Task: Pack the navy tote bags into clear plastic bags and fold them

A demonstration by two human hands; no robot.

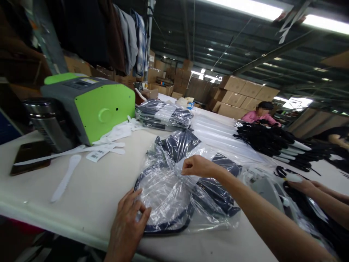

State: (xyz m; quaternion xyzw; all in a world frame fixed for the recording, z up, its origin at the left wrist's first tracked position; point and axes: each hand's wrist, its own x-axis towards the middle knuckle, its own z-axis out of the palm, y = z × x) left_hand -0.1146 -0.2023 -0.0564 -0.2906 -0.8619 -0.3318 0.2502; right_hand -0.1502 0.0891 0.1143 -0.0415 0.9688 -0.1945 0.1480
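A dark navy item with a rounded, dark-edged loop (170, 230) lies on the table, wrapped in a clear plastic bag (163, 193). My left hand (129, 218) rests at the loop's left edge, its fingers apart and lightly curved against the plastic. Above the middle of the bag, my right hand (197, 166) is closed, with gathered plastic at its fingertips. Dark folded fabric (215, 187) shows through the film under my right forearm. Just behind lies a stack of similar bagged dark items (165, 113).
A green and grey machine (105, 109) stands at left, beside a steel flask (47, 123) and a phone (29, 156). White strips (67, 178) lie nearby. At right are a co-worker's hands (302, 185) and a black pile (267, 142). Another person (261, 114) sits farther back.
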